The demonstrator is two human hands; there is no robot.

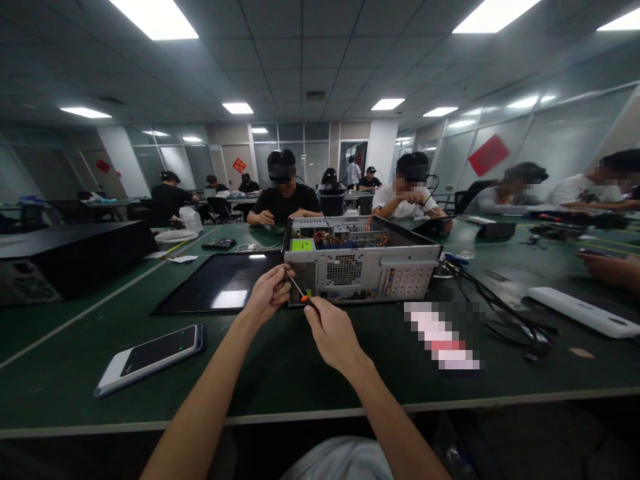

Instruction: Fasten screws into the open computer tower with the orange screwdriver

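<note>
My right hand (336, 331) grips a screwdriver (296, 285) with an orange-and-black handle, its shaft slanting up and left. At the shaft's far end my left hand (270, 291) is closed in a pinch; whatever lies between its fingertips is too small to make out. Both hands are at the lower left of an opened computer case (373, 257), which lies on its side with its metal back towards me. Wires and a bright green label (302, 245) show inside it. Left of the case lies a glossy black panel (200, 283), partly behind my left hand.
A phone-like white device (150, 360) lies front left on the green table (280, 393). Another black case (90, 257) stands far left. Black cables (510, 313) and a white bar (583, 311) lie to the right. Across the table, people sit at work (285, 197).
</note>
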